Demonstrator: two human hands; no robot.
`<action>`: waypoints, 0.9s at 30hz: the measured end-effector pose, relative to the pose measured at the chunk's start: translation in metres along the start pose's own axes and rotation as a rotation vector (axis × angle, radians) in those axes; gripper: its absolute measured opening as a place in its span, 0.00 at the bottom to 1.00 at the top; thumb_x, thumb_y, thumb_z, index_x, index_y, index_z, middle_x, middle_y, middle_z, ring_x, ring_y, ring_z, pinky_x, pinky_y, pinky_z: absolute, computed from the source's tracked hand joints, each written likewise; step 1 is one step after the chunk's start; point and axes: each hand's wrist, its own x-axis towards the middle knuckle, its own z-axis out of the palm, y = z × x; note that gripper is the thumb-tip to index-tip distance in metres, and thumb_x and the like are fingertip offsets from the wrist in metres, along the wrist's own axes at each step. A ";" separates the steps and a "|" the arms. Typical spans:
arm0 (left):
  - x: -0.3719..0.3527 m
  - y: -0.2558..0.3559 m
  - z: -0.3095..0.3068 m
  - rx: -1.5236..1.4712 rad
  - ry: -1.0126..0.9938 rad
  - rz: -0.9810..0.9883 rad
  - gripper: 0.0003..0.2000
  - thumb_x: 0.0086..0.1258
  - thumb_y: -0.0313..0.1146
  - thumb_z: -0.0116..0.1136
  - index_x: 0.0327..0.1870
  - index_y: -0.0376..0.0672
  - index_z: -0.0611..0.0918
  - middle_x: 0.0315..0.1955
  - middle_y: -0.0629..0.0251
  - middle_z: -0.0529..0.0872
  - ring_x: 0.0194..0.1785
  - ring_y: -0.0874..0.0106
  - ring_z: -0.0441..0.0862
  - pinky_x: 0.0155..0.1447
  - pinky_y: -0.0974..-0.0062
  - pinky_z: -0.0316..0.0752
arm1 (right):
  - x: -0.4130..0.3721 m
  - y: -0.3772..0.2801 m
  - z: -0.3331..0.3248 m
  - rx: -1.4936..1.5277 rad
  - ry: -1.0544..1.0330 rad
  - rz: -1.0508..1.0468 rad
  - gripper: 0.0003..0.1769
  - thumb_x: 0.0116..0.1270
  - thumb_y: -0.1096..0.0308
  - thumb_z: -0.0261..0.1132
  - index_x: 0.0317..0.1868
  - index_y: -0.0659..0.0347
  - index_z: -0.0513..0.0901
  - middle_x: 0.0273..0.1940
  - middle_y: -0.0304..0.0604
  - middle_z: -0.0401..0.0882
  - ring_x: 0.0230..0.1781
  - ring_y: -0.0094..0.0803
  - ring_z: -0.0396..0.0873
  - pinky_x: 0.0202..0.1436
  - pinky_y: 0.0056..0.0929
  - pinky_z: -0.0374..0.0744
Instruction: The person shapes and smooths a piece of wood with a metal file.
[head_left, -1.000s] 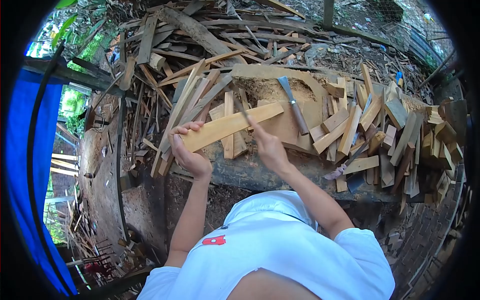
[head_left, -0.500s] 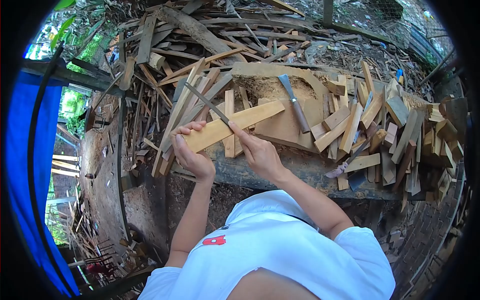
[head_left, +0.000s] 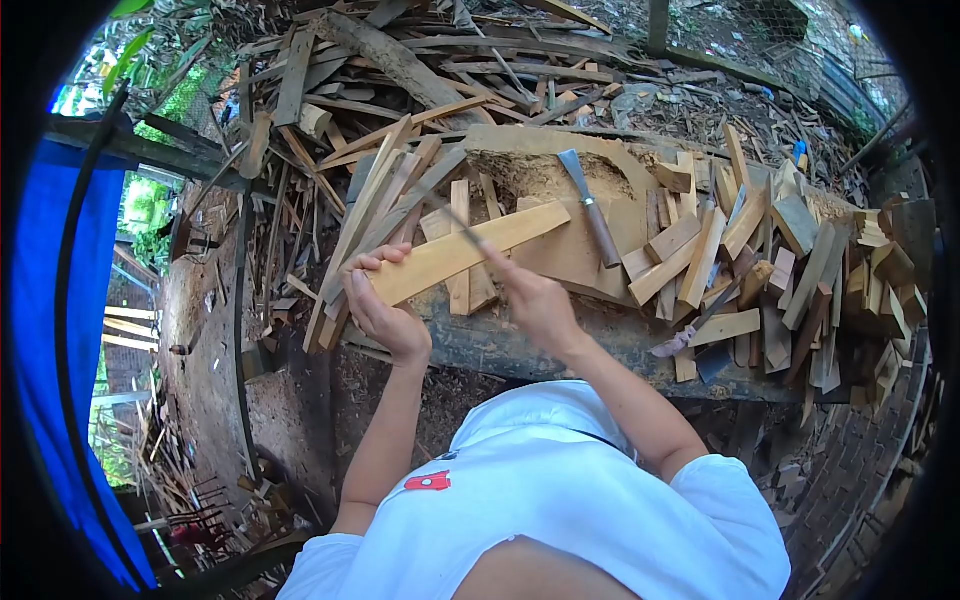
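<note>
Where the left hand grips: left hand point(head_left: 388, 305) is closed around the near end of the plank point(head_left: 470, 248), fingers curled over its top edge and thumb beneath.
Plank: pale and long, it slants up to the right, with its far end lying over the flat board point(head_left: 570, 255) on the bench point(head_left: 500, 345).
Right hand: right hand point(head_left: 538, 300) is closed on a thin metal tool point(head_left: 462, 226). Its blade runs up and left across the plank's upper face. The tool is blurred, so I cannot tell what kind it is.
Hollowed block: just behind the plank stands a curved wooden block point(head_left: 545, 145). Its hollow holds loose sawdust and chips.
Chisel: a chisel point(head_left: 590, 205) with a wooden handle lies on the flat board, with its blade pointing into the hollow. It is apart from both hands.
Stack at right: short cut pieces point(head_left: 760, 255) are heaped on the bench to the right of the chisel, leaning on one another.
Scrap heap: long offcuts and slats point(head_left: 400, 80) are piled on the ground beyond the bench.
Left edge: a blue sheet point(head_left: 45, 330) hangs well apart from the work.
Person: a white shirt point(head_left: 560, 500) fills the lower middle of the view.
</note>
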 end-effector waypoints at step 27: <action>-0.001 0.000 0.000 0.027 -0.038 0.029 0.12 0.80 0.37 0.30 0.39 0.41 0.67 0.36 0.54 0.78 0.46 0.61 0.79 0.60 0.62 0.72 | 0.002 0.096 -0.024 -0.234 0.044 0.255 0.30 0.74 0.68 0.50 0.75 0.37 0.64 0.30 0.63 0.81 0.26 0.54 0.83 0.37 0.52 0.79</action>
